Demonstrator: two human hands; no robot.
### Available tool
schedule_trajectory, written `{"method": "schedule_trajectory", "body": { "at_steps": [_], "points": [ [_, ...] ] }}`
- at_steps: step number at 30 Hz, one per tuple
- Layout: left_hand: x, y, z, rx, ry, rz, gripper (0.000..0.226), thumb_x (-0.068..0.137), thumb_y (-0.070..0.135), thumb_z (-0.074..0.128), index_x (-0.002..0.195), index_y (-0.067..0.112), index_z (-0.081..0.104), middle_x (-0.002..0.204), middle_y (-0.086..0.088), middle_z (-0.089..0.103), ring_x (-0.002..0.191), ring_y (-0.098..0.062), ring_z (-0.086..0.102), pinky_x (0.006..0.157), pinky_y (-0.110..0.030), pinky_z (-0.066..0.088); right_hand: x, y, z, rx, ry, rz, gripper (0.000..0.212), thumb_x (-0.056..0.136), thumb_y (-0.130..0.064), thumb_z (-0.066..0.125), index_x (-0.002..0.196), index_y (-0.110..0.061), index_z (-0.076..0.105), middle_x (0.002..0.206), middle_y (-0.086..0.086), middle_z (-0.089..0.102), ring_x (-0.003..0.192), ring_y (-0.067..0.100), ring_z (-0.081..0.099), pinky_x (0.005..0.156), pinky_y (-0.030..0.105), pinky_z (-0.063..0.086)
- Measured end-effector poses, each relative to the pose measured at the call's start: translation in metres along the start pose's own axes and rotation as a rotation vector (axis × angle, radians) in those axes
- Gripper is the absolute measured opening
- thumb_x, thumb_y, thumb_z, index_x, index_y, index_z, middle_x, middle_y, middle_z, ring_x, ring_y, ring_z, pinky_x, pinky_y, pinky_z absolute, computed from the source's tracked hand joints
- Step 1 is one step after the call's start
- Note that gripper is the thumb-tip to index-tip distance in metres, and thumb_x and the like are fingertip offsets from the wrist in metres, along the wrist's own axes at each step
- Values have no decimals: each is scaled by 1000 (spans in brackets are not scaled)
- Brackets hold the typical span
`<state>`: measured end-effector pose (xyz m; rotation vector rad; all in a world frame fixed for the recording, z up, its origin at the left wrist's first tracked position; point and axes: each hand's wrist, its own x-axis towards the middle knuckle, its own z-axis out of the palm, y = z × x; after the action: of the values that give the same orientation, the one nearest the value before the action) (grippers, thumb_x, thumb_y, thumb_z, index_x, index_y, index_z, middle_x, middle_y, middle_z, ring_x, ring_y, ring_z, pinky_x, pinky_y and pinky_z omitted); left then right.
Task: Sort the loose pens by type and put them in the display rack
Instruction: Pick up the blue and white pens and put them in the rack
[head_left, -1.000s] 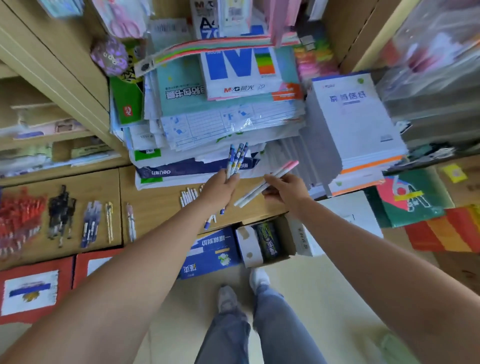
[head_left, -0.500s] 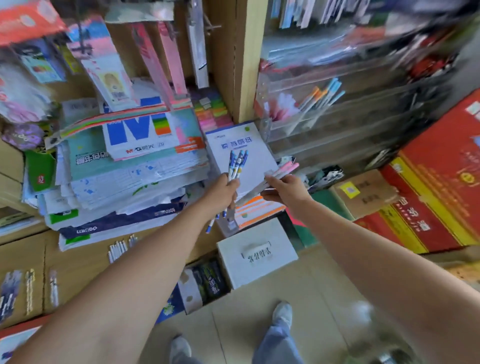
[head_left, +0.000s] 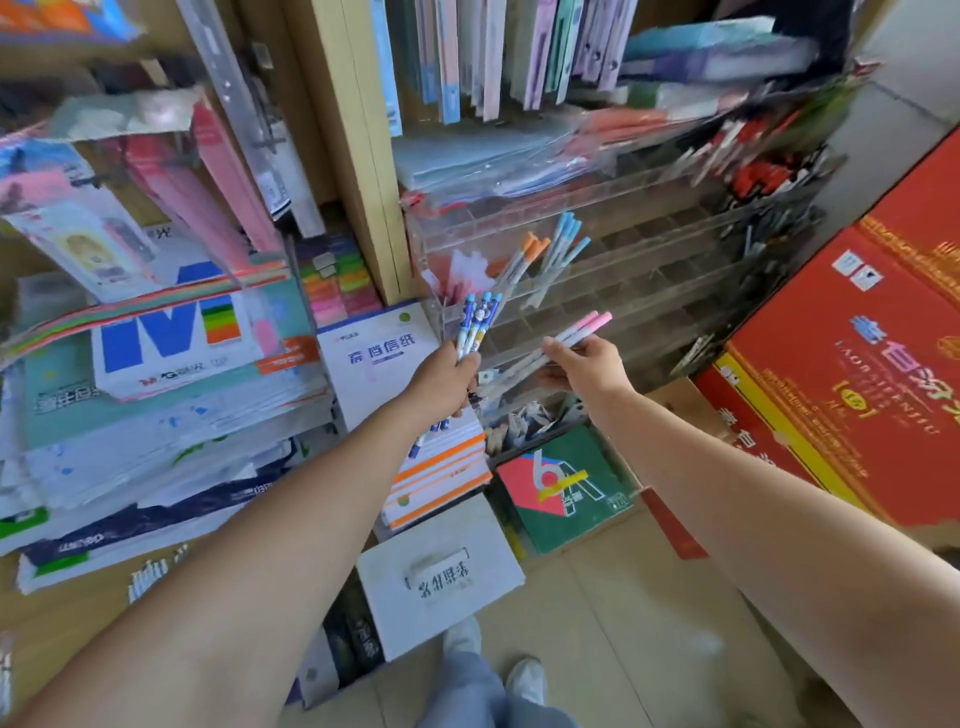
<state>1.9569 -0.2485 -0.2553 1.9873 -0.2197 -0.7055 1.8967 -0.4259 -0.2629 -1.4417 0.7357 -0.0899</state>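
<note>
Left: messy stack of paper packs, top one white with a big blue M. Rainbow sticky-note blocks sit just beside the wooden upright. White notepad stack with orange edges, right of the paper. Upper shelf: folders standing on edge. Floor: white box, green-and-red box near it. Red cartons stacked far right.

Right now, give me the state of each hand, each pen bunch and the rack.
Left hand: grips blue-capped patterned pens, caps up.
Right hand: holds pink-capped white pens, slanted.
Clear acrylic display rack: holds orange-capped pens and light-blue-capped pens, both leaning.
</note>
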Motion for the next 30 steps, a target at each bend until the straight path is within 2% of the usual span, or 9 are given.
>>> {"method": "schedule_trajectory", "body": {
  "at_steps": [3,8,14,18,20,23,25,27,30],
  "points": [
    [23,9,2,27,-9,19,21,102,28,38,115,14,45,83,-6,52,67,-21,47,61,-35,43,23,-6,-9,10,62,-1,9,91,-17,65,89,-9,62,81,8,70,59,16,69,63,27,60],
    [57,22,3,74,-53,46,15,102,30,39,104,16,45,80,-4,51,66,-21,47,62,-37,43,62,-21,-28,1,163,14,9,91,-21,65,90,-12,64,89,10,73,75,23,72,75,34,59],
    [97,44,17,83,-53,43,20,101,31,38,116,20,45,78,-2,52,66,-20,49,64,-37,45,113,-48,-56,-13,273,-35,11,91,-21,65,91,-10,66,86,8,72,70,20,71,75,34,60],
    [122,58,35,52,-33,19,11,103,28,38,104,17,42,74,-2,49,61,-17,44,62,-35,42,155,-70,-80,-57,327,-73,9,90,-22,66,83,-19,62,83,1,71,72,14,71,76,30,59],
    [131,66,45,28,-4,7,7,103,26,37,102,19,38,73,-2,47,58,-16,42,57,-31,41,181,-79,-92,-107,341,-96,9,89,-25,67,85,-18,65,84,0,71,74,14,71,78,32,59],
    [145,76,60,-20,59,-29,6,103,25,37,101,19,38,73,-3,47,54,-16,40,52,-28,38,215,-90,-104,-176,319,-126,16,89,-26,66,95,-11,67,88,3,71,78,17,71,80,33,57],
    [151,81,69,-28,86,-61,10,103,26,37,107,17,40,73,-2,48,55,-15,42,53,-27,39,233,-94,-107,-197,268,-134,12,90,-23,65,96,-12,65,89,3,68,81,19,69,80,31,56],
    [156,86,77,-66,126,-97,16,103,26,38,114,16,41,73,-1,48,57,-14,43,53,-27,40,250,-94,-108,-215,211,-144,12,90,-22,66,96,-11,66,88,4,68,84,22,69,83,36,56],
    [161,91,87,-96,166,-139,14,103,25,38,114,17,41,74,-2,48,58,-14,43,52,-25,39,272,-87,-106,-295,109,-115,16,89,-21,66,97,-7,68,87,7,67,86,28,69,86,42,55]
  ]
}}
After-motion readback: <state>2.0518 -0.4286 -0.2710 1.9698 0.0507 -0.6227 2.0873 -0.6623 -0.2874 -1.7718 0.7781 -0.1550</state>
